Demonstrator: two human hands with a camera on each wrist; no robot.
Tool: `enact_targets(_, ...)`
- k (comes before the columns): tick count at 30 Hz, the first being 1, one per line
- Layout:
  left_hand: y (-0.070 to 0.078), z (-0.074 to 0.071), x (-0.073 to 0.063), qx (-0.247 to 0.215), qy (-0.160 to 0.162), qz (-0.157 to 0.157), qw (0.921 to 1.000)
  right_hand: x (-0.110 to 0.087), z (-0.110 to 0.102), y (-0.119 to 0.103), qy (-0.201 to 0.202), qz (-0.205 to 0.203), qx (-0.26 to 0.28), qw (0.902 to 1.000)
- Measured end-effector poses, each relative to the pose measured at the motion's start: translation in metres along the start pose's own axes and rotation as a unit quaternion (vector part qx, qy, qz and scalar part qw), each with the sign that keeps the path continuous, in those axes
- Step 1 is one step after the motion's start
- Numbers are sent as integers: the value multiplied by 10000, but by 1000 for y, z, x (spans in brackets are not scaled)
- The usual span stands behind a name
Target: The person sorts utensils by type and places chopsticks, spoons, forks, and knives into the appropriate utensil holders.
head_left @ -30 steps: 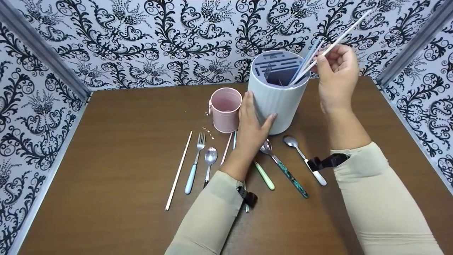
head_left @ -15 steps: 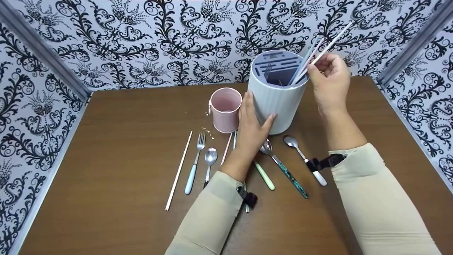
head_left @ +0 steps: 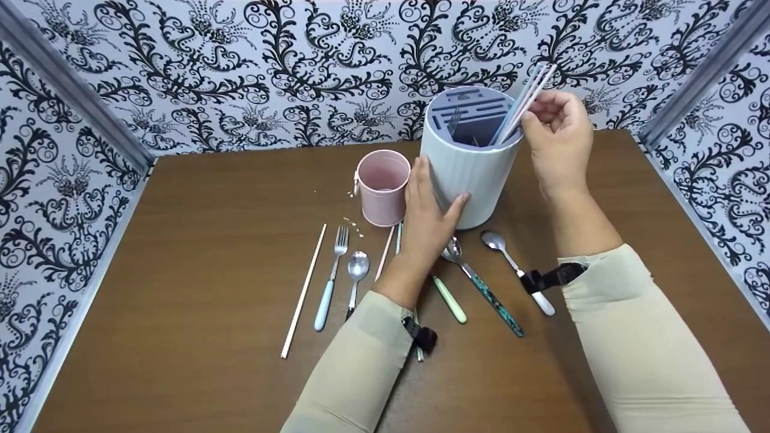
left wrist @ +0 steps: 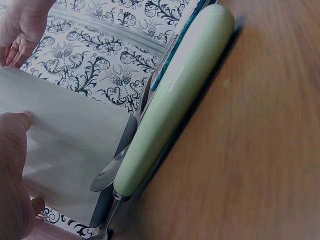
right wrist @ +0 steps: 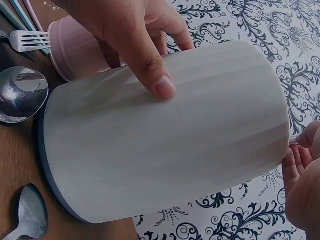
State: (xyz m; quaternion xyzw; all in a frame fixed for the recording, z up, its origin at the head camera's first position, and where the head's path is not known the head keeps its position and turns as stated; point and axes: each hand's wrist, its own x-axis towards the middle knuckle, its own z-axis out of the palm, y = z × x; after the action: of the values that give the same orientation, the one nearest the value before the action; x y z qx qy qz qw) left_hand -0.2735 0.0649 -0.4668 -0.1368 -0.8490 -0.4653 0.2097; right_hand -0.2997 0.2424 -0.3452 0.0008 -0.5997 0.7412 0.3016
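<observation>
A tall white ribbed utensil holder [head_left: 472, 180] with a slotted grey-purple top stands at the back right. My left hand [head_left: 428, 222] grips its left side, thumb across the front. At the rim's right edge, my right hand [head_left: 562, 144] pinches a pale chopstick [head_left: 548, 75] that is lowered into the holder's wide opening. A blue chopstick [head_left: 521, 101] and a pinkish one lean close beside it. Fork tines [head_left: 455, 121] poke up inside the same opening. In the right wrist view, the right fingertips [right wrist: 306, 137] sit right at the rim.
Left of the holder stands a small pink bucket [head_left: 384, 192]. In front lie a single chopstick [head_left: 304, 291], a blue-handled fork [head_left: 331, 282], a spoon [head_left: 358, 267], a green-handled utensil [head_left: 450, 299], a teal-handled spoon [head_left: 490, 294] and a white-handled spoon [head_left: 511, 261]. Patterned walls surround the table.
The right hand has moved down and left towards the rim, and the pale chopstick has sunk deeper into the holder, now level with the others. The left hand has stayed put.
</observation>
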Motion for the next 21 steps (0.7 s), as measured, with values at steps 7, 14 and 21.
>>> enact_targets(7, -1, 1, 1, 25, 33, 28, 10000, -2, -3, 0, 29, -48, -34, 10000)
enact_targets(14, -1, 0, 0, -37, -8, -11, 10000, -5, -6, 1, 51, -188, -160, 9997)
enact_targets(21, -1, 0, 0, -33, -4, 15, 10000, -12, -10, 0, 75, -287, -173, 9994)
